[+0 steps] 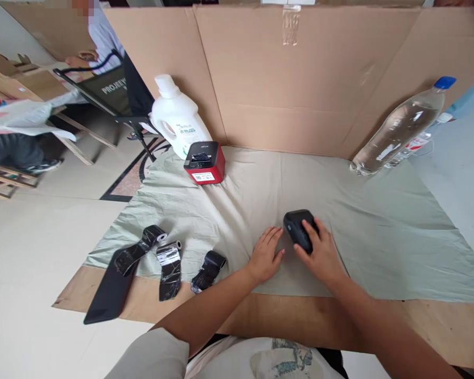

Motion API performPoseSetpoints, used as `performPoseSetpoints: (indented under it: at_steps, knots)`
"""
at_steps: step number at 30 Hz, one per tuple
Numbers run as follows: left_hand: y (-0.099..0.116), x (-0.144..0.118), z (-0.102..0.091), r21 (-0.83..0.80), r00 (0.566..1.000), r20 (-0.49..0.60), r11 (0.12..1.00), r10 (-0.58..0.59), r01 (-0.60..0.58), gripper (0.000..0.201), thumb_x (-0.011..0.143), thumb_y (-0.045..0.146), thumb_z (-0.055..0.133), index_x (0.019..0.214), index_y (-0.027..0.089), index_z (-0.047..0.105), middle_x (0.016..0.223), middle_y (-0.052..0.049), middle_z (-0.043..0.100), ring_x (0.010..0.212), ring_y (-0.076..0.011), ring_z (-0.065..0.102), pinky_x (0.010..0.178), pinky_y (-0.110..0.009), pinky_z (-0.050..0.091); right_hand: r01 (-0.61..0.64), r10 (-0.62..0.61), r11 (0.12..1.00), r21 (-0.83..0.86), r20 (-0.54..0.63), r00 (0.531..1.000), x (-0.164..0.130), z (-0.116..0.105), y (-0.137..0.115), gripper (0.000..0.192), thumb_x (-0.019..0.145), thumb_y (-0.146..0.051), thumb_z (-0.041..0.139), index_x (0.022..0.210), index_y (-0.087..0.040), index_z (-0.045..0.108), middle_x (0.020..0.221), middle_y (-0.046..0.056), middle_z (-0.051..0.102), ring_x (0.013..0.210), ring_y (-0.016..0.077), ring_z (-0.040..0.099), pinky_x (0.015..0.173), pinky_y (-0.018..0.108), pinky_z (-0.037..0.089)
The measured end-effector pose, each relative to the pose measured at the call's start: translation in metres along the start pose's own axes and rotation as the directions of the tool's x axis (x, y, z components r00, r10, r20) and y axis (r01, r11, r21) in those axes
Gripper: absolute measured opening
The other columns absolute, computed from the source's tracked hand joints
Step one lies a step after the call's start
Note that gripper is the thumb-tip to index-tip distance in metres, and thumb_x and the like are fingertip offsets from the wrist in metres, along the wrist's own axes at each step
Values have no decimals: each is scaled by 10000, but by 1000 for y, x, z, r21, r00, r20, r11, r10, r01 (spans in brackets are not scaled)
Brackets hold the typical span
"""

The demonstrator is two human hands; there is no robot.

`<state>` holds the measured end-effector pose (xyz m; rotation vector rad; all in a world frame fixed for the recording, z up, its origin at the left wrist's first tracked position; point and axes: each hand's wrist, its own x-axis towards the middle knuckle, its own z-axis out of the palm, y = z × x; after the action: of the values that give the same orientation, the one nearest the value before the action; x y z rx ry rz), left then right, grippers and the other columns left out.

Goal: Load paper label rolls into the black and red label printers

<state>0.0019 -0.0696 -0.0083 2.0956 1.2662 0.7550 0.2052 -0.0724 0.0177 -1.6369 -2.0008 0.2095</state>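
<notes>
My right hand (pixel 319 251) has its fingers over a small black boxy device (pixel 298 223) with rounded corners, thumb at its near edge. The device rests on the cloth at the middle of the table. Just to its left, my left hand (pixel 265 255) lies on the cloth with fingers stretched out, holding nothing. Farther left are three partly unrolled rolls of shiny black strip: one roll (pixel 154 234) whose tail lies over a flat dark slab (pixel 109 292), a middle roll (pixel 169 269), and a roll (pixel 209 269) closest to my left arm.
A red and black printer-like box (pixel 205 164) stands before a white jug (pixel 179 118). A large clear bottle with a blue cap (pixel 401 129) and a smaller bottle (pixel 414 143) lean at the right. Cardboard (pixel 284 84) walls the back. A person (pixel 105 34) sits beyond, by a chair (pixel 102 89).
</notes>
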Motion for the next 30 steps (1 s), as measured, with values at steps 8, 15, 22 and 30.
performPoseSetpoints:
  at_steps: [8,15,22,30]
  knots:
    - [-9,2,1,-145,992,-94,987,-78,64,513,907,187,366,1417,164,423,1415,-149,504,1342,-275,420,1148,-556,312,-14,14,1000,-10,32,999,-57,13,-57,630,904,-424,540,1479,-253,348,1578,142,206,1280,381,407,1005,605,402]
    - [-6,7,-3,-301,972,-87,936,-220,185,525,853,190,488,1378,206,483,1428,-116,499,1194,-254,544,1082,-483,410,-86,104,980,180,-91,990,-29,11,-34,283,920,-435,504,1069,-238,643,1285,129,523,1266,321,438,1062,589,380]
    - [-6,24,-15,-652,816,359,504,-453,566,718,835,197,562,1505,264,312,1139,-94,681,463,-47,497,491,-215,437,-147,144,941,304,32,989,-24,40,-14,696,942,-453,416,1521,-193,131,1518,174,320,1408,306,334,1117,590,346]
    - [-2,30,-22,-705,833,315,476,-454,526,594,766,199,666,1341,293,547,1427,-93,523,458,-3,418,396,-177,359,-154,156,931,332,21,988,-26,40,-18,758,925,-436,449,1537,-167,91,1540,186,290,1418,321,319,1133,593,319]
